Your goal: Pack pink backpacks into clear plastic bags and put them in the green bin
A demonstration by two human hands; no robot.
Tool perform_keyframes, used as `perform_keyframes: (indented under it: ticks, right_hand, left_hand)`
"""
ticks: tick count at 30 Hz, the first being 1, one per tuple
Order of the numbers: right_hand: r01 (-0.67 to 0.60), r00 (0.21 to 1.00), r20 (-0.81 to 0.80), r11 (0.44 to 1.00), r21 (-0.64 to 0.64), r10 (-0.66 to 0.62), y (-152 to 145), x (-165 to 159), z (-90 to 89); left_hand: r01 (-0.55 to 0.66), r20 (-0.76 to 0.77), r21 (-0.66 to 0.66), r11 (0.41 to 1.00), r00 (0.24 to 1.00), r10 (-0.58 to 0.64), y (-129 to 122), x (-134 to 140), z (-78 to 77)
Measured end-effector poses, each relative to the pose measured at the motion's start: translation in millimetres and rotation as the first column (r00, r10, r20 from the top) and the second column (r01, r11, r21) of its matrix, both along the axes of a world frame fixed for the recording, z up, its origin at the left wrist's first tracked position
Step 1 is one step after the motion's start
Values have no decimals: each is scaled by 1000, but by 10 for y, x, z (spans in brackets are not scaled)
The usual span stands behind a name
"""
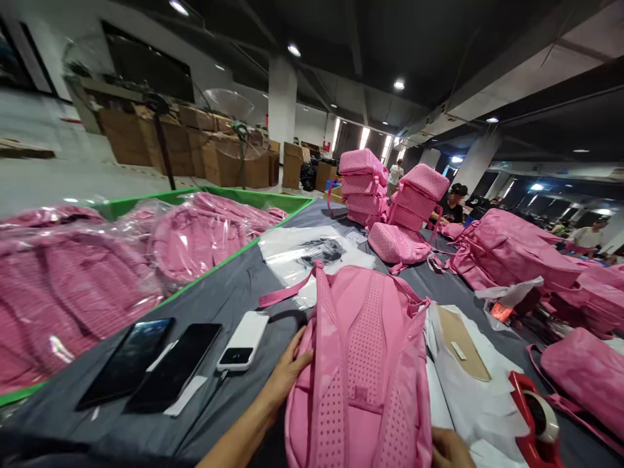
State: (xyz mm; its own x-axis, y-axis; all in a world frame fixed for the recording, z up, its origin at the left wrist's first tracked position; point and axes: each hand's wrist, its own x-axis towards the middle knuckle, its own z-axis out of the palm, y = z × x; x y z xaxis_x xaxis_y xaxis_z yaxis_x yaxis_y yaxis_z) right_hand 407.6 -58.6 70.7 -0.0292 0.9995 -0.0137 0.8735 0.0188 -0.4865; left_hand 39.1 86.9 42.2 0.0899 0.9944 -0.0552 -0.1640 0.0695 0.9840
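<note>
Phones (174, 369), two, black, side by side on grey table (229, 292). Power bank (245, 338), white, cable (204, 408) attached, right of phones. Tape dispenser (542, 452), red, one roll (550, 426) fitted. Cardboard (463, 344), brown, on white sheets (502, 403). Fans (156, 104), two, on stands (164, 153), before cartons (221, 162).

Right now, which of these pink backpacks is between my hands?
The near backpack, straps facing you: your left hand at one side, right hand at the other. The stacked backpacks and plastic-wrapped backpacks lie apart from both.
</note>
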Motion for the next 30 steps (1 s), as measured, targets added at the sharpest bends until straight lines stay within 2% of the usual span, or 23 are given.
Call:
perform_keyframes:
  ticks: [2, 4, 6, 8, 9, 10, 12, 13, 14, 15, 17, 18, 20, 21, 22, 24, 25, 27, 28, 30]
  right_hand:
    - [53, 989, -135, 993, -101, -67, 49, 46, 48]
    - [156, 972, -172, 987, -36, -160, 104, 103, 236]
    - [190, 976, -136, 970, 151, -170, 164, 48, 456]
    - [79, 996, -71, 948, 307, -60, 235, -181, 576]
    - [-15, 999, -32, 934, 358, 28, 278, -351, 566]
    - [-113, 993, 11, 912, 395, 119, 327, -541, 502]
    - [-325, 945, 128, 833, 448, 300, 442, -911, 235]
    - [-421, 907, 193, 783, 458, 375, 502, -1057, 62]
    - [-521, 853, 273, 705, 481, 444, 560, -1161, -109]
    - [-576, 817, 339, 648, 499, 466, 609, -1218, -255]
    - [-658, 753, 396, 589, 469, 525, 671, -1211, -393]
    - [-686, 727, 378, 588, 429, 572, 688, -1168, -365]
    - [-719, 691, 242, 614, 326, 681, 737, -1061, -134]
    - [-699, 706, 143, 650, 296, 694, 797, -1015, 37]
    - [-657, 737, 45, 699, 283, 675, 897, -985, 220]
    - [-483, 836, -102, 812, 329, 539, 1233, -983, 544]
    - [-393, 873, -136, 840, 375, 469, 1460, -1018, 664]
    - [-274, 918, -134, 840, 468, 374, 1972, -1163, 810]
    - [-269, 931, -84, 824, 498, 355, 2226, -1269, 848]
    - [-406, 906, 108, 768, 496, 410, 2662, -1520, 894]
  left_hand:
    - [-43, -98, 8, 999, 994, 43, -104, -122, -53]
    - [-159, -231, 156, 975, 954, 192, -129, -168, -4]
    - [-217, -334, 301, 929, 888, 316, -11, -140, 180]
    - [-195, -439, 301, 933, 841, 317, 268, -45, 457]
    - [-188, -509, 249, 950, 809, 294, 455, 22, 603]
    - [-193, -551, 212, 958, 786, 280, 660, 95, 743]
    - [-226, -613, 144, 963, 744, 266, 1072, 233, 978]
    - [-241, -631, 120, 963, 730, 262, 1256, 287, 1073]
    - [-253, -647, 101, 962, 718, 256, 1416, 326, 1156]
    - [-258, -658, 92, 962, 709, 253, 1546, 349, 1232]
    - [-245, -660, 118, 962, 705, 260, 1715, 350, 1375]
    - [-228, -652, 149, 962, 709, 268, 1757, 336, 1446]
    - [-169, -621, 225, 960, 734, 275, 1770, 302, 1575]
    - [-127, -599, 261, 957, 756, 264, 1746, 289, 1626]
    - [-76, -578, 289, 954, 781, 237, 1704, 282, 1661]
    - [46, -540, 316, 948, 830, 140, 1574, 278, 1678]
    - [111, -524, 318, 942, 849, 76, 1493, 274, 1662]
    - [227, -490, 316, 921, 871, -46, 1321, 246, 1605]
    - [265, -470, 321, 909, 878, -91, 1242, 215, 1573]
    - [292, -427, 342, 893, 895, -129, 1118, 121, 1524]
